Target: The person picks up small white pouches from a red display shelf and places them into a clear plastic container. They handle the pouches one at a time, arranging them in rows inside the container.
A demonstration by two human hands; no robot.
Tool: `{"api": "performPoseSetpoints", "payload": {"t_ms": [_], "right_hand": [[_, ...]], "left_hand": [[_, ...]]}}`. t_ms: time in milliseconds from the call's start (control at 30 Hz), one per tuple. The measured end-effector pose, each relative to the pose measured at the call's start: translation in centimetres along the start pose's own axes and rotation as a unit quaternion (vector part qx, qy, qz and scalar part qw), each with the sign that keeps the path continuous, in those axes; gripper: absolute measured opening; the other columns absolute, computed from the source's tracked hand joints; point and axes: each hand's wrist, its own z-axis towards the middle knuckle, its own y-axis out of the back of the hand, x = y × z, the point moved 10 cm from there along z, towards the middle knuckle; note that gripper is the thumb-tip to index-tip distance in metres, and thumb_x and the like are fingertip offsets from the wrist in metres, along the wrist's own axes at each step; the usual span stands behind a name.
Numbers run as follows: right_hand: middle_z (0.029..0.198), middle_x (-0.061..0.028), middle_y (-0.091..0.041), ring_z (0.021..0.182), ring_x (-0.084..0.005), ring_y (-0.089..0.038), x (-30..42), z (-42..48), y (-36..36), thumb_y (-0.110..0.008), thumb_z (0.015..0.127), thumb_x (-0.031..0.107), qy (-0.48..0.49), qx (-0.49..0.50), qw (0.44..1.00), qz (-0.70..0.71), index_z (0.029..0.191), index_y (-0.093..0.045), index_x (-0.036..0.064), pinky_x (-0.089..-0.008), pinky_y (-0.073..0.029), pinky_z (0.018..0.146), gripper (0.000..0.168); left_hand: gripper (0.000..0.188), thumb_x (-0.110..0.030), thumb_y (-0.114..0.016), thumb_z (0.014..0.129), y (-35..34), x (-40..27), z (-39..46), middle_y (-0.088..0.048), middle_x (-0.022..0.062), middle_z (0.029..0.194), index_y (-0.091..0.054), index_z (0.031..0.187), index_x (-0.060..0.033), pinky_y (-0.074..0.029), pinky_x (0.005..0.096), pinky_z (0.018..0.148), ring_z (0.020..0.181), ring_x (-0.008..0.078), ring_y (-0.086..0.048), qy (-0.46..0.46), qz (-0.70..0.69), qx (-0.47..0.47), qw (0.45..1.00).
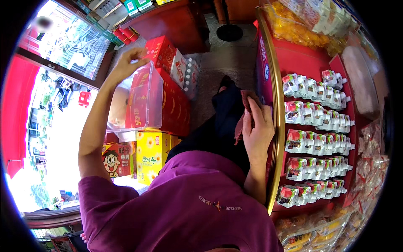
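Observation:
My left hand point(130, 61) is at the upper corner of a clear plastic container point(146, 100), its fingers curled near the rim; whether they grip it cannot be told. The container is beside stacked red cartons, with a pale rounded thing showing through its side. My right hand point(259, 126) holds a folded reddish-brown cloth point(240, 127) between thumb and fingers, close to the gold edge point(278, 132) of a red display stand. Rows of spouted drink pouches point(296, 140) stand on the red shelf to the right of this hand.
A yellow carton point(151, 154) and a red milk carton point(121, 160) are at the left, below the container. Shrink-wrapped bottles point(190, 77) stand by the red cartons. Further off are fire extinguishers point(126, 34), a wooden counter point(170, 23) and a round black stand base point(229, 32).

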Motion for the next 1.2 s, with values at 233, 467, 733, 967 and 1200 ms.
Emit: {"api": "performPoseSetpoints", "payload": {"t_ms": [233, 467, 733, 967, 1200], "right_hand": [[0.106, -0.0159, -0.065, 0.095, -0.0382, -0.068, -0.4, 1.3, -0.7, -0.068, 0.097, 0.013, 0.011, -0.012, 0.998, -0.054, 0.128, -0.071, 0.011, -0.0471, -0.055, 0.079, 0.031], [0.099, -0.0140, -0.061, 0.090, -0.0347, -0.067, -1.0, 1.2, -4.6, -0.071, 0.088, 0.016, -0.014, 0.028, 0.996, -0.089, 0.120, -0.069, 0.017, -0.0478, -0.059, 0.070, 0.032], [0.099, -0.0118, -0.059, 0.086, -0.0296, -0.066, 2.3, -2.6, -7.3, -0.074, 0.085, 0.015, 0.053, 0.040, 0.995, -0.079, 0.120, -0.068, 0.013, -0.0414, -0.060, 0.070, 0.036], [0.100, -0.0124, -0.062, 0.087, -0.0296, -0.068, 3.4, -3.8, -7.3, -0.070, 0.087, 0.017, 0.069, 0.036, 0.994, -0.071, 0.114, -0.069, 0.014, -0.0414, -0.061, 0.068, 0.028], [0.093, -0.0097, -0.059, 0.084, -0.0306, -0.065, 5.2, -4.3, 0.1, -0.074, 0.088, 0.014, 0.065, -0.035, 0.997, -0.027, 0.125, -0.071, 0.013, -0.0419, -0.056, 0.070, 0.037]], "left_hand": [[0.077, -0.027, -0.092, 0.083, 9.9, 23.0, -20.6, -0.061, 0.0216, 0.144, -0.057, 0.145, 0.0028, -0.040, 0.0420, 0.119, 0.135, 0.0338, -0.056, 0.075, 0.209, -0.400, 0.889], [0.070, -0.041, -0.068, 0.103, 8.3, 42.6, -40.1, -0.060, 0.0176, 0.142, -0.045, 0.158, -0.0048, -0.054, 0.0483, 0.104, 0.127, 0.0343, -0.061, 0.234, -0.034, -0.123, 0.964], [0.067, -0.041, -0.069, 0.100, 3.5, 40.8, -33.6, -0.053, 0.0174, 0.150, -0.048, 0.157, -0.0130, -0.060, 0.0557, 0.094, 0.135, 0.0409, -0.055, 0.432, -0.319, -0.083, 0.839], [0.058, -0.037, -0.061, 0.106, 3.5, 33.7, -30.1, -0.064, 0.0209, 0.138, -0.051, 0.154, -0.0064, -0.063, 0.0472, 0.091, 0.122, 0.0390, -0.067, 0.377, -0.302, -0.057, 0.874], [0.058, -0.039, -0.058, 0.108, -5.4, 17.2, -25.4, -0.061, 0.0219, 0.147, -0.050, 0.155, -0.0046, -0.062, 0.0464, 0.095, 0.121, 0.0389, -0.070, 0.301, -0.327, -0.065, 0.893]]}}
